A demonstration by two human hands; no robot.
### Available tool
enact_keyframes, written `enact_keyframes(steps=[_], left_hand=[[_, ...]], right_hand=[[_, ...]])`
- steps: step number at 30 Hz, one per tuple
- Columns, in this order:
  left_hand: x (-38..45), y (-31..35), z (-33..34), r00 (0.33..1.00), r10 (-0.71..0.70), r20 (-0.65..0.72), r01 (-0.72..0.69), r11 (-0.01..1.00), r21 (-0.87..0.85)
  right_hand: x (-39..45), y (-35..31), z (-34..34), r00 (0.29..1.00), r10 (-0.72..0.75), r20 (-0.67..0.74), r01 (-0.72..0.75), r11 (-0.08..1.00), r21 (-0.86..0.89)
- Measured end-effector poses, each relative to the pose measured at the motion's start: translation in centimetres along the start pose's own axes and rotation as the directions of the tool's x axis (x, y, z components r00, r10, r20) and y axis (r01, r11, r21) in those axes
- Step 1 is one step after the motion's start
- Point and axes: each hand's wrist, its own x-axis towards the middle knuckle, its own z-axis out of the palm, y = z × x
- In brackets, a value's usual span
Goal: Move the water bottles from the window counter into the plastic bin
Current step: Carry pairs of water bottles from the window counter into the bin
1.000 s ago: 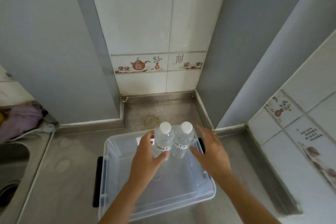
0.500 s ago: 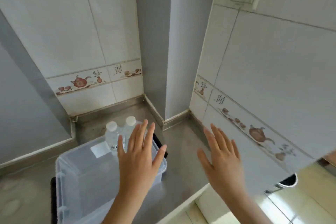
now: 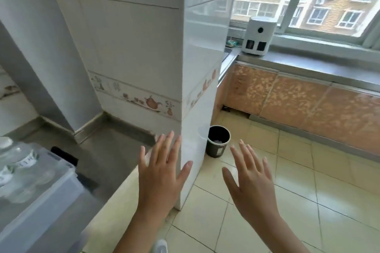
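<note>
The clear plastic bin (image 3: pixel 47 197) sits at the far left on the steel counter, with clear water bottles (image 3: pixel 15 156) with white caps standing inside it. My left hand (image 3: pixel 160 172) is raised with fingers spread, empty, to the right of the bin over the counter's edge. My right hand (image 3: pixel 250 178) is also spread and empty, over the floor. The window counter (image 3: pixel 308 63) runs along the upper right; no bottles show on its visible part.
A white tiled pillar (image 3: pixel 156 51) stands between the two counters. A white appliance (image 3: pixel 258 36) rests on the window counter. A black bin (image 3: pixel 218 141) stands on the yellow tiled floor beside the pillar. Orange cabinet doors (image 3: pixel 298 104) lie under the window counter.
Both hands let go of the bottles in the bin and lifted away, open. My view has swung right from the bin toward the window counter and floor.
</note>
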Motion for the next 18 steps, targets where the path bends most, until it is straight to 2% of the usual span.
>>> enact_keyframes(steps=[8, 14, 18], left_hand=[[2.7, 14.3, 3.7, 0.959, 0.282, 0.039, -0.273, 0.949, -0.155], [8.6, 22.9, 8.4, 0.889, 0.456, 0.037, -0.437, 0.87, -0.228], [13.6, 28.2, 12.0, 0.816, 0.574, 0.073, -0.537, 0.798, -0.275]], right_hand=[[-4.2, 11.6, -5.3, 0.96, 0.266, -0.091, -0.274, 0.958, -0.089], [-2.5, 19.1, -6.6, 0.884, 0.443, -0.151, -0.459, 0.883, -0.093], [0.0, 24.2, -7.0, 0.817, 0.542, -0.197, -0.565, 0.82, -0.087]])
